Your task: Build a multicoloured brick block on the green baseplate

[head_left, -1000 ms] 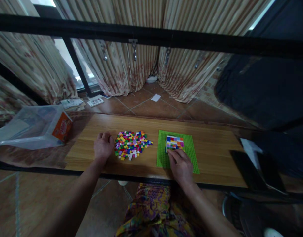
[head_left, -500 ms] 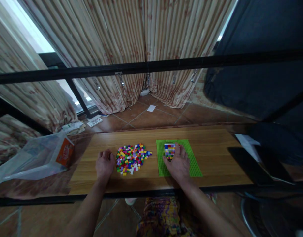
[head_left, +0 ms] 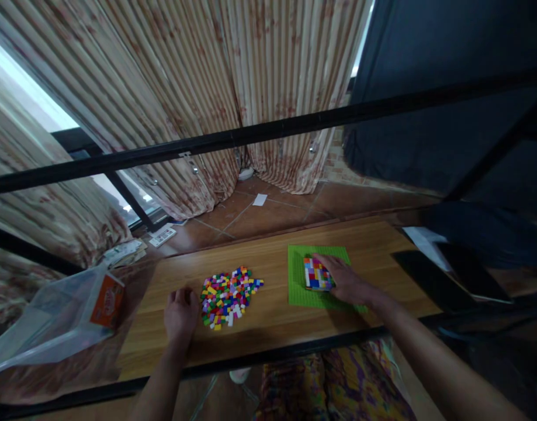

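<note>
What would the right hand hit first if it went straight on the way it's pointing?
Most likely the colourful brick block: the right hand points toward it above the green baseplate, fingers at the block's edge. Depth is unclear, so I can't tell how firmly they touch.

Bare forearms (head_left: 421,342), yellow-and-purple patterned garment (head_left: 356,386)

The studded baseplate (head_left: 296,280) is bright green. On it, the brick block (head_left: 316,273) mixes red, white, blue, yellow and orange. Left of the baseplate, the brick pile (head_left: 227,297) is multicoloured; beneath it, the tabletop (head_left: 272,316) is brown wood-grain; beyond it, beige-and-brown striped curtains (head_left: 198,76) bear reddish blotches.
</note>
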